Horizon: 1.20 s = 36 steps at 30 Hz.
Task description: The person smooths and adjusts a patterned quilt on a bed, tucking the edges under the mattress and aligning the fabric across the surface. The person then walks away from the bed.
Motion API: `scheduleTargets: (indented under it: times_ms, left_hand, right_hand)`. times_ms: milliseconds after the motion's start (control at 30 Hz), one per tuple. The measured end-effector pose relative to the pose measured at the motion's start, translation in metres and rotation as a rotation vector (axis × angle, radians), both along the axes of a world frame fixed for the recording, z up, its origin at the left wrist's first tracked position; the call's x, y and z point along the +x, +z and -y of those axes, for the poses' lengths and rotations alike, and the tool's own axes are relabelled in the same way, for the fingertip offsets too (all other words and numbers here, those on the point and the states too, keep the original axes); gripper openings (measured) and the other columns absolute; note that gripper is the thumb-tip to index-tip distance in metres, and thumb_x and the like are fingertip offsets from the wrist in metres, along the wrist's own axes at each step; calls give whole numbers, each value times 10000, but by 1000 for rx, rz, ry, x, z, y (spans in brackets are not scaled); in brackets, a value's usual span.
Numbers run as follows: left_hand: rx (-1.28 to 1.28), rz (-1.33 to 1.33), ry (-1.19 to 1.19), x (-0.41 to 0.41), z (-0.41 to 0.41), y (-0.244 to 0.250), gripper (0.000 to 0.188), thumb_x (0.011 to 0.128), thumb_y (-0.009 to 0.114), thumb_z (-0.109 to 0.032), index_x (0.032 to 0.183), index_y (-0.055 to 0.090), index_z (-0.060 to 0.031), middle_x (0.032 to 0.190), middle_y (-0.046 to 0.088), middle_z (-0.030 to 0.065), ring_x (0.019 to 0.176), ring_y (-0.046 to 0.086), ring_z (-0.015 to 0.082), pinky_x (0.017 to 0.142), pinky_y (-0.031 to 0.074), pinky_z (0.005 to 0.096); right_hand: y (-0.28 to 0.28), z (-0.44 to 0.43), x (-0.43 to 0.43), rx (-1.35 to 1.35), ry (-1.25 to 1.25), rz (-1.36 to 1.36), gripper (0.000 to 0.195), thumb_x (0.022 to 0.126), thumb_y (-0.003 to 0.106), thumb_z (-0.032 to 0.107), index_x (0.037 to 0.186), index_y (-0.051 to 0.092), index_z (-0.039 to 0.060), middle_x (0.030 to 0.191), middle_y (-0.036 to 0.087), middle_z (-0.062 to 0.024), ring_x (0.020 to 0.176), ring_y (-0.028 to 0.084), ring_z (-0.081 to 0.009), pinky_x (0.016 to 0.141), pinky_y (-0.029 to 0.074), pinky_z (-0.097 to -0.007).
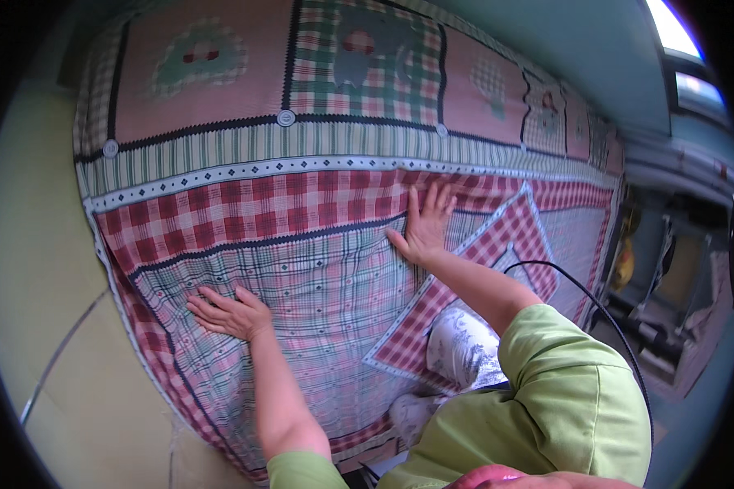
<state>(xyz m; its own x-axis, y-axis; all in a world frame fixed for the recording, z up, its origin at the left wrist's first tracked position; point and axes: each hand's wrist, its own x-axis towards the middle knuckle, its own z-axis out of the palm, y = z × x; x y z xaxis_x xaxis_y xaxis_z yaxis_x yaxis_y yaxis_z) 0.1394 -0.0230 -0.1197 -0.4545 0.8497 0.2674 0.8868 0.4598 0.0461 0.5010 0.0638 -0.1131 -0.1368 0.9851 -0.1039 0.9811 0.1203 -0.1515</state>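
Note:
A patchwork-patterned bed cover (318, 275) with plaid, red check and striped bands spreads out before me. My left hand (232, 313) lies palm down on its pale plaid part, fingers apart. Farther up, my right hand (429, 225) rests with spread fingers where the plaid meets the red checked band (251, 198). Neither hand holds anything. Shallow creases run through the cloth around both hands. Beneath my right forearm lies a red checked square pillow cover (404, 333) with a pale blue edge. One of my knees, in patterned white trousers (465, 345), is on it.
Appliquéd panels with a cat figure (358, 49) line the far side, by a blue-green wall (563, 36). A black cable (611, 318) arcs past my right arm. Shelves (660, 305) with various items stand at the right. A yellowish wall (37, 244) borders the left.

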Motion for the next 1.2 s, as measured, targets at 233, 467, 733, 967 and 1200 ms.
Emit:
scheduleTargets:
  times_ms: [233,467,733,967,1200]
  left_hand:
    - [30,17,1,-2,-3,0,626,986,401,-396,1470,317,-7,1526,269,210,1440,213,388,1147,159,561]
    - [40,-22,25,-6,3,-1,615,995,384,-392,1470,316,-8,1525,282,196,1443,216,380,1147,166,552]
    - [34,-51,2,-6,2,-7,593,1011,362,-385,1470,317,-12,1539,263,206,1434,234,381,1142,176,555]
    - [53,-57,-39,-2,-4,-4,568,1016,398,-331,1490,291,-35,1548,245,192,1434,231,361,1146,179,529]
    - [33,-98,-23,-7,3,-4,571,1019,390,-353,1485,299,-35,1546,248,195,1428,238,370,1132,197,522]
  right_hand:
    - [18,-296,-118,74,-9,11,1024,741,400,871,1540,198,264,1601,71,-198,1444,-25,-498,1084,-21,-719]
    - [34,-331,0,205,-135,-135,486,914,595,354,1358,502,178,1290,573,-195,1170,557,-366,955,465,-418]
    - [28,-448,97,176,148,33,483,878,630,242,1341,521,158,1184,620,-208,1047,609,-377,908,483,-446]
    - [6,-479,83,60,47,132,365,844,659,201,1185,604,83,1044,658,-201,970,648,-351,839,512,-444]
    - [7,-481,26,284,-162,-102,445,914,536,372,1256,541,86,1231,589,-216,1103,576,-427,939,440,-525]
